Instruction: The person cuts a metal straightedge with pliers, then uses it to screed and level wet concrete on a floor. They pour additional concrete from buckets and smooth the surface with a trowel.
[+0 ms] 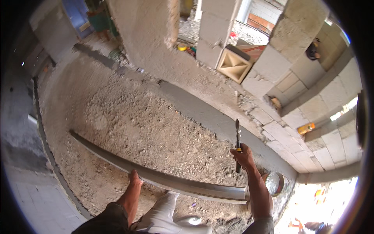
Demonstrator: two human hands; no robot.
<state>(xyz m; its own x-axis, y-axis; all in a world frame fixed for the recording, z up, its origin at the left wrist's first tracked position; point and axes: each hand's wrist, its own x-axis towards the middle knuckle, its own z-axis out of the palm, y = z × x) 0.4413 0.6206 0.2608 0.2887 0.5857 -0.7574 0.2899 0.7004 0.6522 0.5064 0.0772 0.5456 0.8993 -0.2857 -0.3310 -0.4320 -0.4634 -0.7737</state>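
Head view: left hand (135, 178) grips bar (191, 187) slanting far-left; right hand (245, 156) grips tool (238, 137), tip forward.

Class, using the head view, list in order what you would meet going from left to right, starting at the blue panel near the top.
Blue panel, left hand, yellow round object, right hand, bucket, orange container.
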